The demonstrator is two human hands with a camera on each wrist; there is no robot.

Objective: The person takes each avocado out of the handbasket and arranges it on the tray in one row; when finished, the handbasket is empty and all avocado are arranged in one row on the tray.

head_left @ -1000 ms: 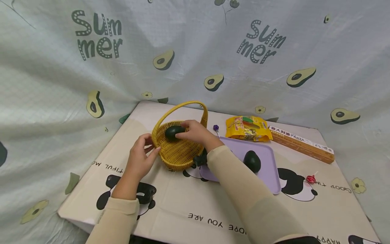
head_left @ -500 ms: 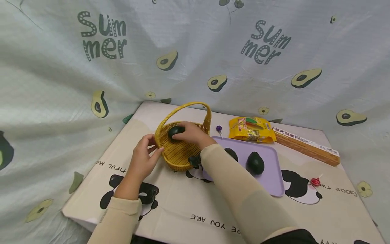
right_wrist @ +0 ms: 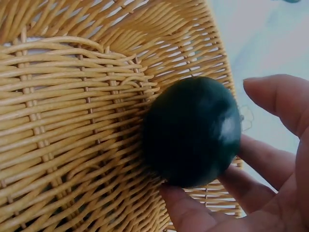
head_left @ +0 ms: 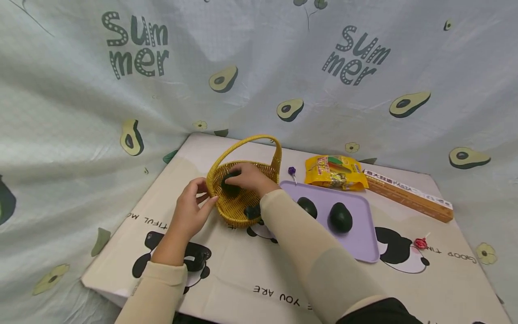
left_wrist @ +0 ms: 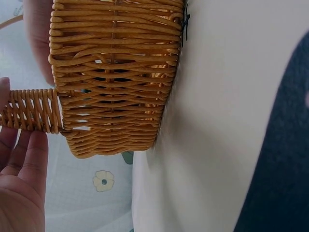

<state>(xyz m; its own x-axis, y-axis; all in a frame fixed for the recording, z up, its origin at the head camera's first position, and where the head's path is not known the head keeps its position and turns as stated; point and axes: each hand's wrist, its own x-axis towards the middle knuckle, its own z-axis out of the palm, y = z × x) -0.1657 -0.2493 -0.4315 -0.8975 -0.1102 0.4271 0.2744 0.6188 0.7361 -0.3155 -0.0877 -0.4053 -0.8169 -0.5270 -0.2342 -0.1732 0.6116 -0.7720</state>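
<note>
A yellow wicker basket (head_left: 239,218) with a tall arched handle stands at the table's left. My left hand (head_left: 190,209) grips it where the handle (left_wrist: 31,111) meets the rim, thumb on one side and fingers on the other. Inside the basket, a whole dark green avocado (head_left: 229,186) lies against the woven wall. Over it reaches my right hand (head_left: 251,177); in the right wrist view one fingertip is at the avocado's lower edge, while another finger stands spread away from its skin. Two more avocados, one nearer (head_left: 307,206) and one farther right (head_left: 340,218), lie on a purple tray (head_left: 360,208).
Behind the tray sits a yellow snack bag (head_left: 336,173), with a long pasta box (head_left: 408,196) to its right. A purple lollipop (head_left: 292,171) lies beside the tray's back left corner, a red lollipop (head_left: 421,243) to its right. A printed curtain (head_left: 251,54) hangs behind the table.
The avocado has gone down and turned inside the basket, and my right hand's fingers have loosened from it. My left hand keeps its hold on the basket.
</note>
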